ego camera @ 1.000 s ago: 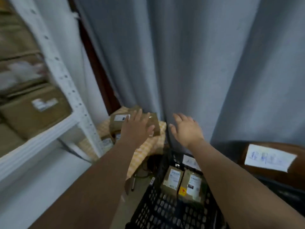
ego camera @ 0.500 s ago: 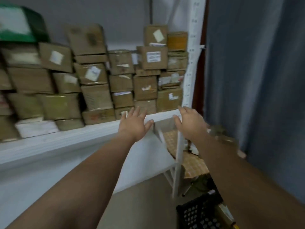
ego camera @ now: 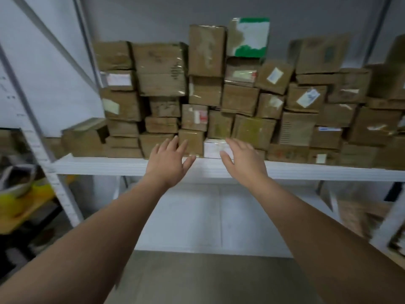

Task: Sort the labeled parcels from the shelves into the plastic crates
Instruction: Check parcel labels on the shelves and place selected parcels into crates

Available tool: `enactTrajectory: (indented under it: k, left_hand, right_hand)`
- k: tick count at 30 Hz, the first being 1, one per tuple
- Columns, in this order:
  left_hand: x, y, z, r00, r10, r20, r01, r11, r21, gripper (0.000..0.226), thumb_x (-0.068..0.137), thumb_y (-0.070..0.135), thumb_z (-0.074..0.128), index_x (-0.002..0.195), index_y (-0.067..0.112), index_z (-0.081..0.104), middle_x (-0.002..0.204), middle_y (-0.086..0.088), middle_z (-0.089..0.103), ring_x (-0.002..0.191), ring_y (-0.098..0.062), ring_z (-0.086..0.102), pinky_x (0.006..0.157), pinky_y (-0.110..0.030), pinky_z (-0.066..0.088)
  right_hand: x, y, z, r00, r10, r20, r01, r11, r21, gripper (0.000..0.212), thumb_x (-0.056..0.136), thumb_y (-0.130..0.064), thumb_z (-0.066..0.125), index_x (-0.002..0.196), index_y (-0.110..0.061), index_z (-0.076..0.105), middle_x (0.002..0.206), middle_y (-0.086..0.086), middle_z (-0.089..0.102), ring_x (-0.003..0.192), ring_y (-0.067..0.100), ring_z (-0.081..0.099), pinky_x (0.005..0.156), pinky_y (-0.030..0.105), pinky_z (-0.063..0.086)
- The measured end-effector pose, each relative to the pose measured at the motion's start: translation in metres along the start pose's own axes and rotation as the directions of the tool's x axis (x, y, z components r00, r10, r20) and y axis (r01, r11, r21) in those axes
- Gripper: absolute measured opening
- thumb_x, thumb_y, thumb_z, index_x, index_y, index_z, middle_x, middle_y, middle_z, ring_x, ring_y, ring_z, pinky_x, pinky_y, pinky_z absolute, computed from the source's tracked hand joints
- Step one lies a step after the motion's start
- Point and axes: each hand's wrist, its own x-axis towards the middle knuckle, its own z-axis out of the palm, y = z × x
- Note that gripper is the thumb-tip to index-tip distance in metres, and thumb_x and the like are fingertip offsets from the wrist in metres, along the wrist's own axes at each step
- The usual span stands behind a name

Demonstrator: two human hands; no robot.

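Brown parcels (ego camera: 240, 99) are stacked on the white shelf (ego camera: 109, 166), labelled faces outward, mostly wider than tall. The left hand (ego camera: 168, 161) and right hand (ego camera: 243, 159) are spread, grasping nothing, flanking a white box (ego camera: 213, 148). Label writing is blurred.

A single wide-angle view looks out from the person's head, facing the shelf (ego camera: 109, 165) almost square-on and tilted slightly down. It sits close: the stacked parcels (ego camera: 206, 88) fill the upper half, and the left hand (ego camera: 168, 160) and right hand (ego camera: 243, 160) overlap the shelf edge at centre frame. The floor (ego camera: 197, 277) shows below. The uprights (ego camera: 32, 119) lean outward at the edges.
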Motion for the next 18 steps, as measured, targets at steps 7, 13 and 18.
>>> enactTrajectory:
  k: [7, 13, 18]
  left_hand:
    - [-0.014, -0.189, -0.038, 0.994, -0.087, -0.073, 0.09, 0.995, 0.049, 0.062, 0.098, 0.056, 0.024, 0.153, 0.028, 0.018, 0.161, -0.003, 0.014, 0.147, -0.025, 0.012, 0.118, -0.042, 0.011]
    - [0.002, -0.273, -0.031, 0.991, -0.087, -0.106, 0.094, 0.993, 0.065, 0.064, 0.097, 0.057, 0.023, 0.153, 0.027, 0.017, 0.16, -0.004, 0.014, 0.147, -0.026, 0.014, 0.118, -0.041, 0.012]
    - [0.013, -0.328, 0.01, 0.991, -0.078, -0.112, 0.086, 0.993, 0.075, 0.078, 0.088, 0.065, 0.01, 0.15, 0.022, 0.029, 0.155, -0.011, 0.029, 0.141, -0.032, 0.029, 0.114, -0.045, 0.023]
  right_hand:
    - [0.064, -0.167, 0.059, 0.99, -0.131, -0.042, 0.136, 0.977, 0.161, 0.052, 0.101, -0.043, 0.035, 0.148, -0.02, 0.033, 0.154, 0.001, 0.033, 0.143, 0.021, 0.026, 0.115, 0.04, 0.026]
    - [0.116, -0.239, 0.102, 0.982, -0.186, -0.037, 0.19, 0.97, 0.154, 0.051, 0.101, -0.044, 0.034, 0.148, -0.024, 0.032, 0.155, -0.002, 0.032, 0.142, 0.017, 0.026, 0.113, 0.039, 0.027]
    - [0.136, -0.269, 0.159, 0.972, -0.235, 0.007, 0.226, 0.946, 0.233, 0.051, 0.101, -0.041, 0.036, 0.149, -0.023, 0.031, 0.155, -0.003, 0.031, 0.143, 0.016, 0.024, 0.114, 0.038, 0.026]
